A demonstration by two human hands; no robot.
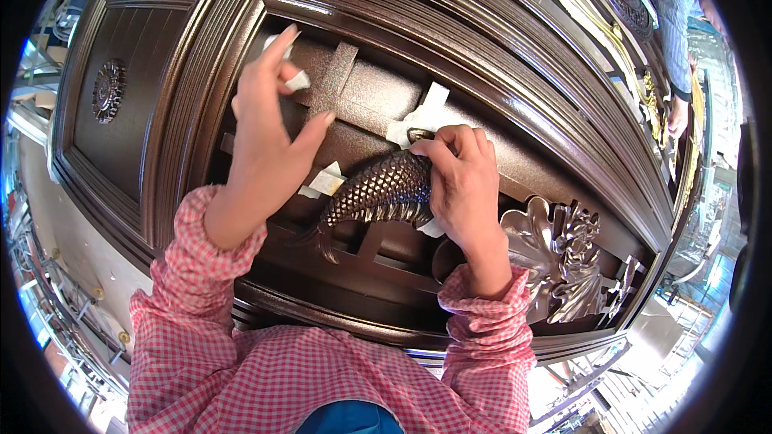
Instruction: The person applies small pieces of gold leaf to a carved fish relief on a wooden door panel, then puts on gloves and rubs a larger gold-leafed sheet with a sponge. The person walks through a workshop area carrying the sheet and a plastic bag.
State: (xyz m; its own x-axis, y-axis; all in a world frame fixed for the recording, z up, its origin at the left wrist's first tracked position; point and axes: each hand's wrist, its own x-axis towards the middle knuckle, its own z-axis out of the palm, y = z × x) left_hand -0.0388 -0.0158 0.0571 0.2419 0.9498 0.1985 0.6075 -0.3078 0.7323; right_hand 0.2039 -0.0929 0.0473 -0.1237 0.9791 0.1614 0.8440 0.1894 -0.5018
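A dark bronze fish-shaped ornament [382, 190], covered in raised scales, lies on the recessed panel with its tail toward the lower left. At its upper right end my right hand [466, 181] grips it, fingers bent and thumb pressed in; part of the ornament is hidden behind the hand. White paper [430, 108] shows just above that end. My left hand [269, 133] is raised over the panel, thumb and fingers apart. A small white scrap [298, 81] is by its fingertips; whether it sticks to them I cannot tell. Another paper piece [327, 180] lies left of the fish.
The large brown metal door panel [185, 112] has ridged frames and crossing flat strips [334, 84]. A flower-and-leaf ornament [555, 253] sits at the right, a round rosette [109, 91] at the far left. Another person's hand [678, 116] rests by gold-coloured trim [650, 100] at the upper right.
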